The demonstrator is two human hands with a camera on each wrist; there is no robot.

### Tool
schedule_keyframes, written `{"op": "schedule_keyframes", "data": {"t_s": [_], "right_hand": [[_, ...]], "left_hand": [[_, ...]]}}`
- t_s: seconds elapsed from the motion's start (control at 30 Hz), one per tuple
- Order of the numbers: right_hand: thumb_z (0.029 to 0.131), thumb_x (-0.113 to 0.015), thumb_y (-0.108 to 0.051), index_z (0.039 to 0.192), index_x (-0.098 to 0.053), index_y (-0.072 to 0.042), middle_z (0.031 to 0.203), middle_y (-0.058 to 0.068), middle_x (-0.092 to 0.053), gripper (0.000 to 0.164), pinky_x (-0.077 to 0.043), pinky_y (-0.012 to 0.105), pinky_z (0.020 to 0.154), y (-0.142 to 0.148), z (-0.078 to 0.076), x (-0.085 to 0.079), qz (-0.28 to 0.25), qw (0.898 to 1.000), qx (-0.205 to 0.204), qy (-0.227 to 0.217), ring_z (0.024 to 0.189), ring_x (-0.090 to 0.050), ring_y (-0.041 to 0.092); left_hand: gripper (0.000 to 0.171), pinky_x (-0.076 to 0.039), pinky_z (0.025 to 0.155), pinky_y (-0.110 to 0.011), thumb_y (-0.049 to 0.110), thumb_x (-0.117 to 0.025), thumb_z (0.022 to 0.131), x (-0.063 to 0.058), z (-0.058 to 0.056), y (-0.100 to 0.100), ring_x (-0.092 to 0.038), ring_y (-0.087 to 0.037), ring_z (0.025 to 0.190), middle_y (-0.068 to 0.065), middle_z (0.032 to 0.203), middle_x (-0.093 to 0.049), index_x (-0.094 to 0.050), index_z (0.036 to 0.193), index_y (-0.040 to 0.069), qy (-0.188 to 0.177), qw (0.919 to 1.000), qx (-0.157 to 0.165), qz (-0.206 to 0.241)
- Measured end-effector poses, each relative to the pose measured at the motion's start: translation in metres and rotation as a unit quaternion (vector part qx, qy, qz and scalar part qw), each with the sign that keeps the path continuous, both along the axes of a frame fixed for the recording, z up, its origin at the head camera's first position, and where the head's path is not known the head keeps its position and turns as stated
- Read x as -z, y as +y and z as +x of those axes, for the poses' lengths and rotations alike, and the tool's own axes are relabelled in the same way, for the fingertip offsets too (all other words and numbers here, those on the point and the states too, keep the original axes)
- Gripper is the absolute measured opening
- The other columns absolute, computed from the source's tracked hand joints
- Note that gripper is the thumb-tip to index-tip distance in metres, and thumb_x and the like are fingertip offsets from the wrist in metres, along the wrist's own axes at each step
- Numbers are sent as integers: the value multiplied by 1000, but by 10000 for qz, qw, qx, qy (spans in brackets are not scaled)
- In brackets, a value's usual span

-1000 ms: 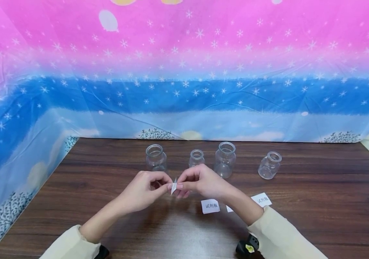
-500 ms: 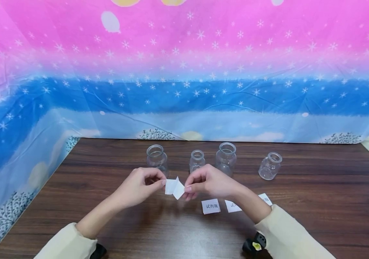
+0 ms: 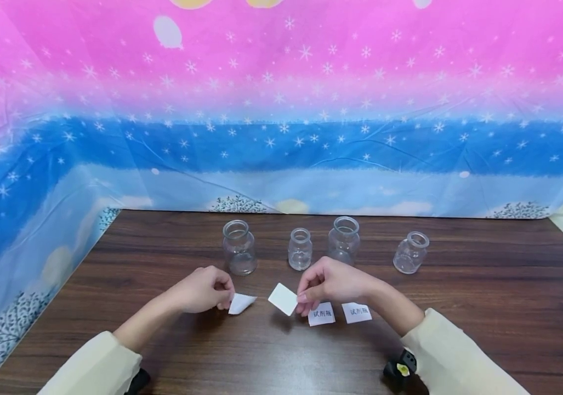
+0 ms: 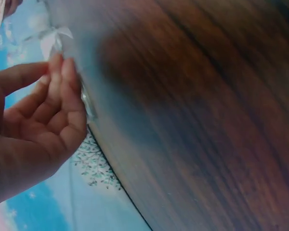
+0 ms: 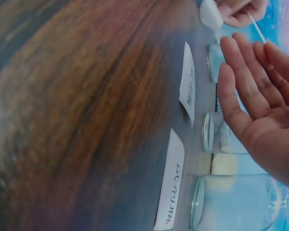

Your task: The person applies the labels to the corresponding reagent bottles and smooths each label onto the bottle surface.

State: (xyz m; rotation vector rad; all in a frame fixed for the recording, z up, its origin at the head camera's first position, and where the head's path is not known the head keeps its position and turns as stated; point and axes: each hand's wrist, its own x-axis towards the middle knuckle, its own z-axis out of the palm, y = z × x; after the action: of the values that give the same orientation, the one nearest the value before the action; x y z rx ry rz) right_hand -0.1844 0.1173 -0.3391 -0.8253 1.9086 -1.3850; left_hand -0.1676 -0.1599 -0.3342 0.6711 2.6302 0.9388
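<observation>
My left hand [image 3: 206, 289] pinches a curled piece of white backing paper [image 3: 242, 303] at its left edge, over the table left of centre. In my right hand [image 3: 334, 282], thumb and fingertips hold a small white label [image 3: 283, 299] by its right corner, blank face up. The two pieces are apart. Just under the right fingers lies a small stack of white labels [image 3: 322, 314] printed with dark characters, and beside it another printed label [image 3: 357, 312]. In the right wrist view, the pinched label [image 5: 256, 28] shows edge-on as a thin white strip.
Behind the hands stand clear glass bottles: a large one [image 3: 239, 252] at left, a small one [image 3: 300, 252], another large one [image 3: 343, 238] partly behind the right hand, and a small one [image 3: 411, 255] at right. A patterned cloth [image 3: 281, 137] hangs behind the brown table [image 3: 271, 356].
The hands have drawn apart and lowered; the folded white piece between them has come apart into two, one in each hand. The far-right label is now hidden by the right forearm.
</observation>
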Motion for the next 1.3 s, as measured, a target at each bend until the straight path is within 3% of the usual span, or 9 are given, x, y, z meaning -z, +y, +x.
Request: {"op": "schedule_keyframes", "data": {"t_s": [0.13,0.27,0.43,0.53,0.67,1.0,1.3], "right_hand": [[87,-54,3,86,-61,12,81,22,-66,12,-51,41,68,-1,-2,2,-73,9997,224,-108,73,-66,27],[86,-56,2,88,-60,14,81,24,-65,14,-51,42,68,-3,-3,3,-226,9989,353,-215,72,-66,27],[86,-56,2,89,-60,13,80,22,-65,12,-51,42,69,-5,-3,1,-286,9970,649,-297,71,-65,27],[87,-56,0,90,-61,11,81,22,-65,13,-50,44,70,-7,-3,-2,-316,9962,782,-218,71,-65,28],[88,-56,-1,92,-61,11,83,27,-63,14,-49,48,70,-12,-3,-5,-504,9948,858,-240,70,-65,28],[88,-52,3,98,-57,16,85,30,-62,17,-46,54,73,-26,0,-2,-1150,9889,747,-576,67,-64,22],[89,-53,1,103,-56,15,92,35,-59,20,-46,54,74,-30,2,-5,-1247,9885,685,-518,71,-65,25]], "left_hand": [[18,-40,52,-25,-1,-54,81,3,0,0,-48,-8,53,5,57,-53,-60,67,10,19,9990,-89,-439],[14,-40,51,-25,2,-57,83,-3,1,1,-47,-8,53,6,59,-54,-62,71,9,207,9981,-219,-531],[6,-44,58,-25,7,-60,84,-16,5,4,-52,-7,63,4,69,-60,-66,82,7,562,9979,-310,71],[7,-47,65,-27,9,-61,86,-25,11,11,-56,-9,72,3,78,-63,-67,88,8,733,9956,-186,547],[8,-48,69,-28,10,-61,87,-33,19,23,-59,-10,76,2,84,-65,-67,92,8,664,9932,14,955],[14,-49,66,-26,7,-62,85,-24,19,31,-59,-10,74,-3,86,-65,-67,97,3,628,9915,36,1142],[16,-49,72,-29,9,-63,85,-15,17,32,-60,-10,78,-1,88,-66,-66,99,3,504,9902,140,1297]]}}
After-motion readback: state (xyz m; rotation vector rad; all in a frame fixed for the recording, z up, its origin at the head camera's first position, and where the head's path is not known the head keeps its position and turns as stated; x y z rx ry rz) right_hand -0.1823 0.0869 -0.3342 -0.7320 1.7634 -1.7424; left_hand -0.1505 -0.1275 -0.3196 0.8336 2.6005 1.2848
